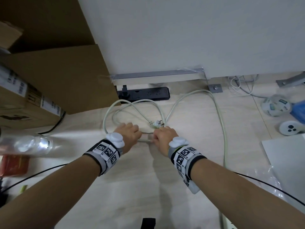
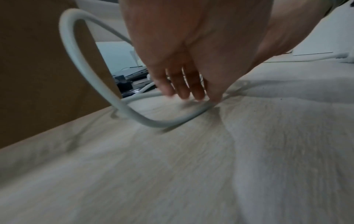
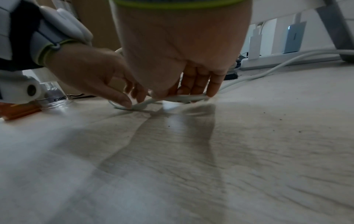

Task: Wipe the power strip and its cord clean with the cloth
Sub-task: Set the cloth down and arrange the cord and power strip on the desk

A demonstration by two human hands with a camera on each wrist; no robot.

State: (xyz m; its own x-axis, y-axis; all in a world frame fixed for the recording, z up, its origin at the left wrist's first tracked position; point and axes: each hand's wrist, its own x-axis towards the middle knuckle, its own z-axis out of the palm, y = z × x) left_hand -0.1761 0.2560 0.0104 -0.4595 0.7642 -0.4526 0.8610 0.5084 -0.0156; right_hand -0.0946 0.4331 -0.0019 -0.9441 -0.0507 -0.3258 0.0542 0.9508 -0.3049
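On the pale wood-grain floor (image 1: 181, 187): cord held, no cloth visible.
The left hand (image 1: 130, 133) and right hand (image 1: 162, 135) each have their grip curled on the white round power cord (image 1: 146, 140), which runs crosswise between them; the black rectangular power strip (image 1: 148, 95) lies ahead.

Bare floor (image 1: 132, 187) lies open near the person; cardboard boxes (image 1: 62, 83) crowd the left.

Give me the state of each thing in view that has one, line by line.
Left hand: fingers curled, gripping the cord.
Right hand: pinching the same cord.
White round cord: looped on the floor, held between both hands.
White three-pin plug: unplugged, lying loose.
Black power strip: one black plug inserted.
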